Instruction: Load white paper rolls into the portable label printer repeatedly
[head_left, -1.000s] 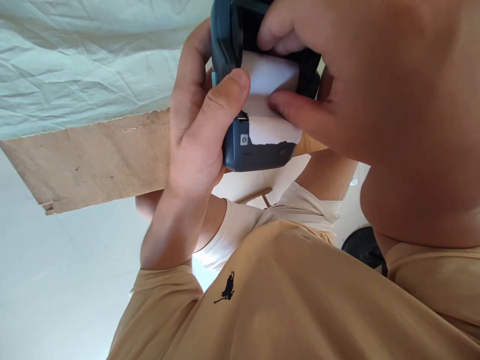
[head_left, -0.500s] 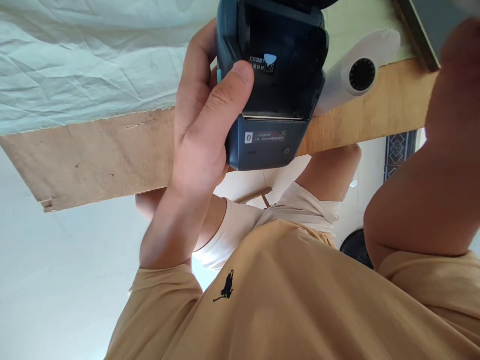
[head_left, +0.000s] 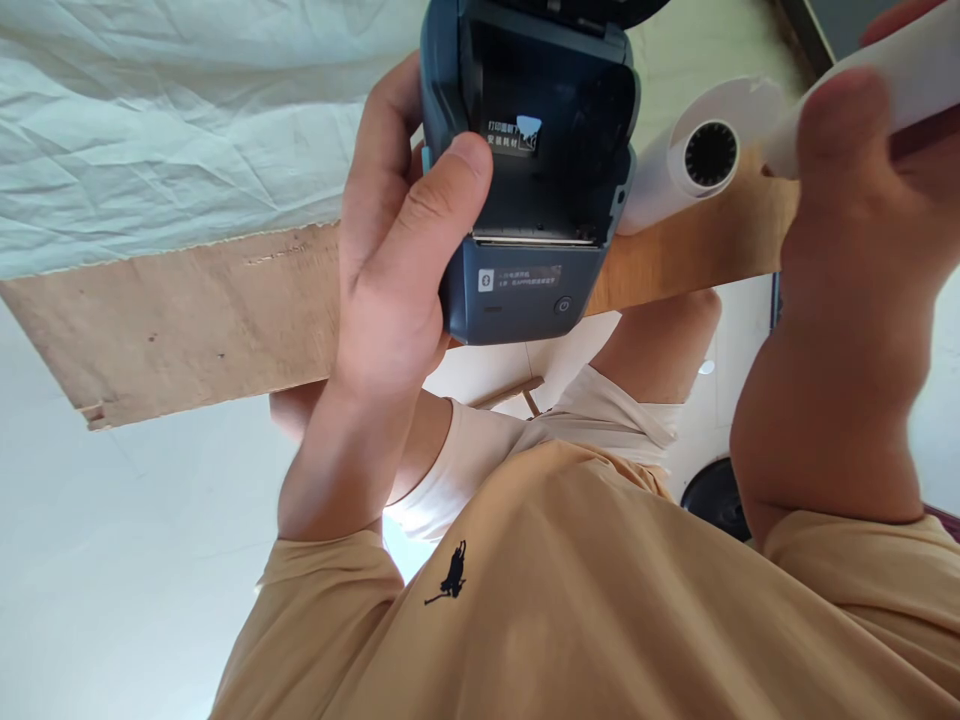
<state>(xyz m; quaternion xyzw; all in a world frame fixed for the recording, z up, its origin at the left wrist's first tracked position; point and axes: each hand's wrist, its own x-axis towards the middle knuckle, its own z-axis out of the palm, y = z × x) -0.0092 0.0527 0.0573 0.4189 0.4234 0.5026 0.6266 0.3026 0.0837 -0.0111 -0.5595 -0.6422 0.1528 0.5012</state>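
Observation:
My left hand point(head_left: 394, 240) is wrapped round a dark blue portable label printer point(head_left: 517, 290), thumb over the edge of its compartment. The printer's lid point(head_left: 585, 8) stands up at the top of the view, and the compartment beneath it shows bare with a small sticker inside. At the upper right, my right hand point(head_left: 855, 170) is closed round a white paper roll point(head_left: 919, 60), partly cut off by the frame edge. Beside the printer, a second white paper roll point(head_left: 660, 185) with a black toothed core lies on the table, its loose end curling away.
A pale cloth point(head_left: 187, 120) covers the table, leaving a bare wooden edge point(head_left: 202, 310) along my side. A dark-edged grey object point(head_left: 840, 25) sits at the top right. My legs are under the table, and a round black object point(head_left: 716, 497) stands on the floor.
My right hand has come inward from the right edge, and a white paper roll now shows in it. The printer in my left hand has shifted slightly left.

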